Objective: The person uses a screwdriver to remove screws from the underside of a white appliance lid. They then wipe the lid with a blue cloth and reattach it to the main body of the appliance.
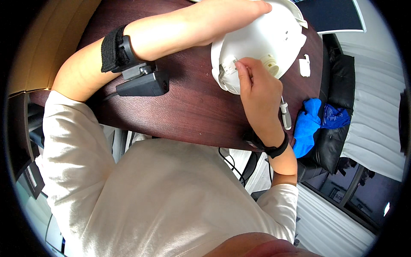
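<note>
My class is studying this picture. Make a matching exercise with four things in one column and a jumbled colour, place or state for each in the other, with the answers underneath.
Things
1. Large white shell
2. Screwdriver
3. Crumpled cloth
4. Small loose piece

Descriptions
A. Bright blue
B. White, lying on the table, apart from the shell
C. Has the left hand and right hand at it
D. Pale handle, close beside the right wrist

Pairs: 1-C, 2-D, 3-A, 4-B
</note>
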A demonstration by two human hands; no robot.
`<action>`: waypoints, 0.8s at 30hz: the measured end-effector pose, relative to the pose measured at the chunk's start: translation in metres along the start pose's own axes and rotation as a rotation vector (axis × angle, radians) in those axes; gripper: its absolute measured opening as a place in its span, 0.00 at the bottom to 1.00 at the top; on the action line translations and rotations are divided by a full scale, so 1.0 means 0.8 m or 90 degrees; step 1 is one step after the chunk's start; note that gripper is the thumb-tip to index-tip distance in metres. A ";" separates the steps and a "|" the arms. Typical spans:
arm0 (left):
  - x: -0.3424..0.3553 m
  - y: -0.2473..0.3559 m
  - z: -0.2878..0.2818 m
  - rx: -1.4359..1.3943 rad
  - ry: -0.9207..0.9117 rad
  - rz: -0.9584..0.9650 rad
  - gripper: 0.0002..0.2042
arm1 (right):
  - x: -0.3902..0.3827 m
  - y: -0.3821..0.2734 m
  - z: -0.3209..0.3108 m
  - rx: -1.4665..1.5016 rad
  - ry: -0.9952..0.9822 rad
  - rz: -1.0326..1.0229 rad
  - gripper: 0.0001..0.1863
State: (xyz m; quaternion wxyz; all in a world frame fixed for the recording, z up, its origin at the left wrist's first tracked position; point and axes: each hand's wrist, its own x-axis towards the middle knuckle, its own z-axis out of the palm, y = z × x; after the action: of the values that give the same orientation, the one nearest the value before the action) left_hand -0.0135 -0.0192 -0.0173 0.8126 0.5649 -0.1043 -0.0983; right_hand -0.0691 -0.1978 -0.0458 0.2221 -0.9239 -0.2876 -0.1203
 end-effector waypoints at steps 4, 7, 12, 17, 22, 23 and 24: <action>0.001 -0.001 0.000 0.004 0.002 -0.002 0.17 | 0.002 0.000 -0.006 -0.075 -0.015 -0.066 0.06; 0.001 0.000 -0.001 0.012 0.004 -0.004 0.17 | 0.004 -0.002 -0.007 -0.071 -0.027 -0.045 0.06; 0.000 0.001 0.000 0.022 0.010 -0.006 0.17 | 0.007 -0.003 -0.006 -0.032 -0.040 -0.004 0.07; 0.006 -0.003 -0.001 0.013 0.014 -0.025 0.17 | 0.007 -0.004 -0.006 -0.040 -0.051 -0.001 0.07; 0.001 0.002 0.000 0.013 0.005 -0.013 0.17 | 0.011 -0.006 -0.003 -0.025 -0.032 0.012 0.07; 0.001 0.001 0.000 0.012 0.003 -0.008 0.17 | 0.012 -0.007 -0.003 -0.042 -0.023 -0.003 0.07; 0.001 0.000 -0.001 0.012 0.004 -0.003 0.17 | 0.012 -0.007 -0.002 -0.054 -0.020 -0.009 0.08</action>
State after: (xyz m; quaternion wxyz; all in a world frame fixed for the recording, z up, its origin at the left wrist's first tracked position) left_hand -0.0127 -0.0191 -0.0176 0.8074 0.5729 -0.1014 -0.0977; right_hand -0.0646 -0.1897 -0.0395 0.1770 -0.9322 -0.2924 -0.1193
